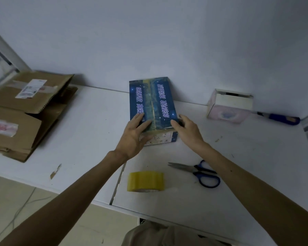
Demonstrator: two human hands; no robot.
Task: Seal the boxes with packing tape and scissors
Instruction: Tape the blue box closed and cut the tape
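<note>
A dark blue printed box (pixel 152 100) lies on the white table (pixel 96 121), its far end against the wall and a strip of tape along its top seam. My left hand (pixel 134 135) lies flat on the near left part of its top, fingers straight. My right hand (pixel 186 129) holds the near right corner, thumb on the top edge and fingers down the side. A yellow roll of packing tape (pixel 145 181) stands near the table's front edge. Blue-handled scissors (pixel 197 172) lie to its right, blades pointing left.
Brown cardboard boxes (pixel 25 110) with labels are stacked at the left end of the table. A small pink and white box (pixel 229 106) stands at the back right, with a blue-handled tool (pixel 281 118) behind it. The table has a seam (pixel 117 183) near the tape roll.
</note>
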